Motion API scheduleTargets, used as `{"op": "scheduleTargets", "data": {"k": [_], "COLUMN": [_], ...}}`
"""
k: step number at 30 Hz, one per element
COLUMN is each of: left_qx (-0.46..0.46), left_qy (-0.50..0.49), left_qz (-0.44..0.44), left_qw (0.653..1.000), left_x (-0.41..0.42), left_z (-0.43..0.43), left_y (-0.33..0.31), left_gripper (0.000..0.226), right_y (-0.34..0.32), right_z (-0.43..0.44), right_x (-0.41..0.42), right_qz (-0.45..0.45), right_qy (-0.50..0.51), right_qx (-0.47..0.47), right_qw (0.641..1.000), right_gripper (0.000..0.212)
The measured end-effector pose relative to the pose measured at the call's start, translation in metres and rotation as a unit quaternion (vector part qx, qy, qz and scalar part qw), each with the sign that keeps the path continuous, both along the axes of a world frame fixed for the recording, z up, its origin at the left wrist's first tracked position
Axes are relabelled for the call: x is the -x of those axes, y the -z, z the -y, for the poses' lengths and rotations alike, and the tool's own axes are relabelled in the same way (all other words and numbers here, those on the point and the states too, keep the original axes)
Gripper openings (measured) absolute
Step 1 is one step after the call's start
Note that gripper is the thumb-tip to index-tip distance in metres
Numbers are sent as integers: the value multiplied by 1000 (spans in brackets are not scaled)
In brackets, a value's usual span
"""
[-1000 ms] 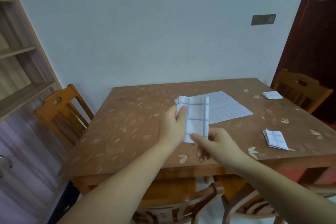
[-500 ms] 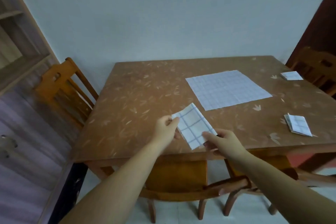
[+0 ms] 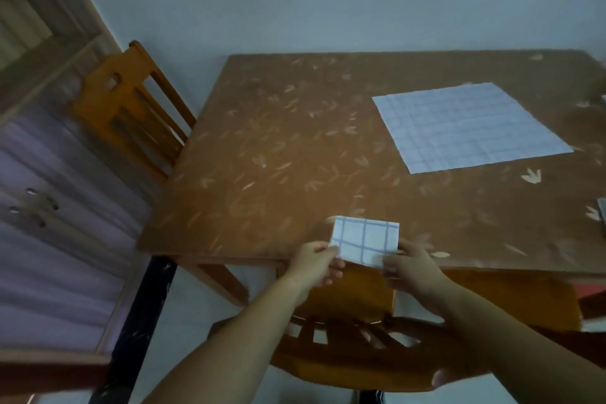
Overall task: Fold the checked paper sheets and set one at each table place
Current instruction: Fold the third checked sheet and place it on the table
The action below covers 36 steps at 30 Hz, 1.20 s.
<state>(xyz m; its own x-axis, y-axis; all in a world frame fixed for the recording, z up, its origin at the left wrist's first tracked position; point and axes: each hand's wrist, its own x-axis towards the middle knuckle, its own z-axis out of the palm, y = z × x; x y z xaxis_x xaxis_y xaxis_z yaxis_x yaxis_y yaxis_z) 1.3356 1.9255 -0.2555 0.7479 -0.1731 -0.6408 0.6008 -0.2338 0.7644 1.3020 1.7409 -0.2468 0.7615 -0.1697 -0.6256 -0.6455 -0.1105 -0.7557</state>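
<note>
Head view is showing left hand [image 3: 314, 267] and right hand [image 3: 414, 272] each pinching a lower corner of the small folded white paper sheet with blue checks [image 3: 365, 244], lying just ahead of both over the near edge of the brown leaf-patterned table [image 3: 262, 147], long axis running along that edge.

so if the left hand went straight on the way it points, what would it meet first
Apart from the folded sheet it pinches, the left hand points forward-right across the table; probably the flat unfolded sheet first, though its height is unclear.
</note>
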Motion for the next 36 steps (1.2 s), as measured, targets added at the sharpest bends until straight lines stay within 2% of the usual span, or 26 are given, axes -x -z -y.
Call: {"op": "scheduleTargets", "data": {"k": [4,10,14,17,23,30,36], "left_qx": [-53,-92,-96,-109,-108,-119,-123], "left_qy": [12,-24,-97,-106,-178,-190,-220], "left_qz": [-26,42,39,15,5,8,1], "left_qw": [998,995,990,988,978,975,968], "left_x": [-11,-29,-35,-34,-37,-33,-27], "left_z": [2,12,17,19,21,22,24], "left_y": [20,40,50,55,59,60,56], "left_gripper": [14,18,21,23,10,12,16], "right_y": [22,45,58,67,73,78,83], "right_z": [-1,7,13,15,19,24,33], "right_x": [-22,-49,-62,-64,-68,-69,-66], "right_qz": [-10,37,36,31,40,50,39], "right_qy": [-32,-50,-22,-25,-34,-69,-26], "right_qx": [73,127,101,95,100,119,59], "right_qw": [997,990,994,995,994,989,997], "right_gripper": [40,34,26,25,21,18,16]}}
